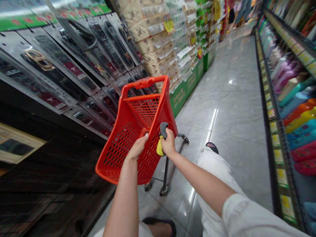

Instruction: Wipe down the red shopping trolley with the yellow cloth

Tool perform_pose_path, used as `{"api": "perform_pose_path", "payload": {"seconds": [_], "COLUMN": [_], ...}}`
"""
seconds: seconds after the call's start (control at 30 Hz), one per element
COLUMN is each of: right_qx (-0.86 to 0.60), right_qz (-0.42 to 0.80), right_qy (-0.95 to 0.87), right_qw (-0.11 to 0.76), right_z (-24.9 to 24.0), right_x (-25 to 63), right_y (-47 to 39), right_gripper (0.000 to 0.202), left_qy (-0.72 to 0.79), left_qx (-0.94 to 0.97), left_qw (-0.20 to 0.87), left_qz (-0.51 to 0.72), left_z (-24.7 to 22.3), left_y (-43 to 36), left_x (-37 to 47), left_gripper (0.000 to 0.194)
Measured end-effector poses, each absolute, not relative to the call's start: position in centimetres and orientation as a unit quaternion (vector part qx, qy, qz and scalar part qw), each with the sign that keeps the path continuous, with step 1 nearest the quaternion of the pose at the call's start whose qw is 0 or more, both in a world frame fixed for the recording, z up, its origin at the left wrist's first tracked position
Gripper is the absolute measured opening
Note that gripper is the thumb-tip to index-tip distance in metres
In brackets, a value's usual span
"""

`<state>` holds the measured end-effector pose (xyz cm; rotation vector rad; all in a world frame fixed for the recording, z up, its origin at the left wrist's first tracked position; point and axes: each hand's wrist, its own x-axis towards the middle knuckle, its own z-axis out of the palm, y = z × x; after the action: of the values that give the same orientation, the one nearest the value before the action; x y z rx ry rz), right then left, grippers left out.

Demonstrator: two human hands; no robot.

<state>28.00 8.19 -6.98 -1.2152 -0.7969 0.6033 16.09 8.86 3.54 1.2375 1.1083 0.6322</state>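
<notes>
A red plastic shopping cart (133,144) with slatted walls and a wheeled frame stands tilted in the view, just ahead of me. My left hand (138,148) is at the cart's near side rim, its thumb along the top and its fingers hidden behind the edge. Beside the cart's outer wall, my right hand (169,142) is closed around a grey and yellow cloth-like item (160,146). The grey part sticks out above the fingers and the yellow part hangs below them. No goods show inside the cart.
Packaged belts (74,65) hang on the left. Stacked tissue packs (158,42) stand beyond the cart on green boxes (180,95). A shelf of colourful bottles (293,95) lines the right. People (237,16) stand far down the tiled aisle.
</notes>
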Motion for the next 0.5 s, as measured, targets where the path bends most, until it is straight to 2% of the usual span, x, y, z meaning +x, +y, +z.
{"api": "perform_pose_path", "payload": {"seconds": [0.13, 0.27, 0.37, 0.43, 0.5], "right_qx": [-0.458, -0.424, -0.514, -0.607, -0.668], "right_qz": [0.335, 0.398, 0.305, 0.215, 0.176], "right_qy": [-0.169, -0.095, -0.161, -0.233, -0.277], "right_qw": [0.806, 0.808, 0.785, 0.728, 0.668], "right_z": [-5.9, -6.8, -8.0, -9.0, -9.9], "right_x": [33.4, 35.3, 34.0, 32.7, 31.6], "right_y": [11.6, 13.3, 13.2, 12.8, 12.5], "right_gripper": [0.046, 0.04, 0.041, 0.043, 0.046], "left_qy": [0.496, 0.503, 0.498, 0.498, 0.497], "left_qx": [0.551, 0.559, 0.557, 0.569, 0.582], "left_qw": [0.615, 0.603, 0.61, 0.599, 0.589], "left_qz": [0.27, 0.266, 0.264, 0.262, 0.26], "left_z": [3.6, 3.7, 3.7, 3.7, 3.7], "left_y": [8.4, 8.0, 7.6, 7.4, 7.3], "left_x": [15.9, 15.6, 15.6, 15.6, 15.6], "left_gripper": [0.064, 0.063, 0.062, 0.063, 0.064]}}
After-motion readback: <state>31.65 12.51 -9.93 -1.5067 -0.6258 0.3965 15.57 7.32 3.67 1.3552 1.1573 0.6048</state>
